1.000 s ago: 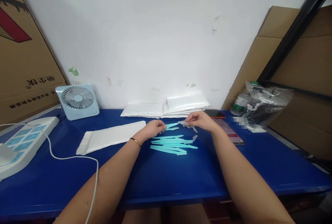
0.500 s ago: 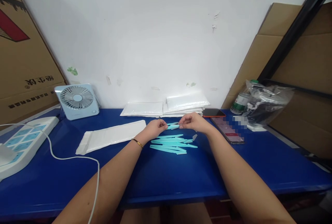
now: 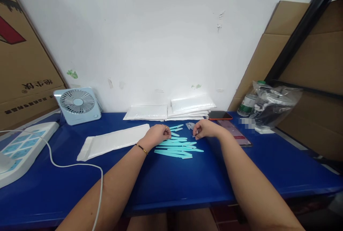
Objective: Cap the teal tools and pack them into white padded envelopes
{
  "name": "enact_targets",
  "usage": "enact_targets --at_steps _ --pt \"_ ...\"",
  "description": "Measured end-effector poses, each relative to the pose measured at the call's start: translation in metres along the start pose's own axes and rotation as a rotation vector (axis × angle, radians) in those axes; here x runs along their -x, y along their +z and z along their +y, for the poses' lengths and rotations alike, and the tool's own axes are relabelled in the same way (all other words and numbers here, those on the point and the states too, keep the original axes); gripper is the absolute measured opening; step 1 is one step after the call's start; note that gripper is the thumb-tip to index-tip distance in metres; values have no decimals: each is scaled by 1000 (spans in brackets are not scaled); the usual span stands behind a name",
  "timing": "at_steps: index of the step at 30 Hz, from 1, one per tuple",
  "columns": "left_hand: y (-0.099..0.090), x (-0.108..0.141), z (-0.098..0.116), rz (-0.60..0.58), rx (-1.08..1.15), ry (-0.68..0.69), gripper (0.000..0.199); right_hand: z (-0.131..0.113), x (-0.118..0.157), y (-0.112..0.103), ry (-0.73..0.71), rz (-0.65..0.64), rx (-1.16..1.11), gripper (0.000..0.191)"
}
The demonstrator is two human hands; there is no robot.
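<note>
Several thin turquoise sticks lie roughly side by side on the blue table, with a few more just behind them. My left hand rests at the left ends of the rear sticks, fingers pressed together; what it pinches is too small to tell. My right hand is closed to the right of the sticks, its fingertips around a small pale piece. Small translucent pieces lie just behind its fingers. A long white padded envelope lies left of my left hand.
White packets are stacked by the wall. Two phones, a bottle and a plastic bag stand or lie right. At left are a fan, a power strip and a white cable.
My right hand has moved slightly right and down, away from my left hand. The turquoise pieces between the hands now lie on the table, and translucent pieces show behind my right hand.
</note>
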State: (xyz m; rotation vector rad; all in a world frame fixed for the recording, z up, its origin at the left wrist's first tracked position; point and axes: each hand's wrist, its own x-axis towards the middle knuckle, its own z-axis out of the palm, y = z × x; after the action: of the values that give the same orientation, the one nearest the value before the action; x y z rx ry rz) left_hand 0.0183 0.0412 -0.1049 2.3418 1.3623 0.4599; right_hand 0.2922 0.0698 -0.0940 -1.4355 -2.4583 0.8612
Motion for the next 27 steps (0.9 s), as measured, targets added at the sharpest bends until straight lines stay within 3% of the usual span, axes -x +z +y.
enact_targets --at_steps 3,10,18,21,24,27 --pt "1 -2 -5 47 -17 -7 16 -5 -7 8 -55 26 -80 26" --pt "5 -5 -7 79 -10 7 12 -6 -14 19 -16 84 -214 20" --pt "9 -11 -6 109 -57 -27 13 -17 -31 38 -149 223 -79 15" --pt "6 -9 -4 151 -100 -20 15 -15 -25 28 -115 275 -56 19" --pt "-1 -3 1 184 -68 13 26 -3 -7 4 -9 418 -48 20" --pt "-7 4 5 2 0 36 35 9 9 -17 137 427 19 17"
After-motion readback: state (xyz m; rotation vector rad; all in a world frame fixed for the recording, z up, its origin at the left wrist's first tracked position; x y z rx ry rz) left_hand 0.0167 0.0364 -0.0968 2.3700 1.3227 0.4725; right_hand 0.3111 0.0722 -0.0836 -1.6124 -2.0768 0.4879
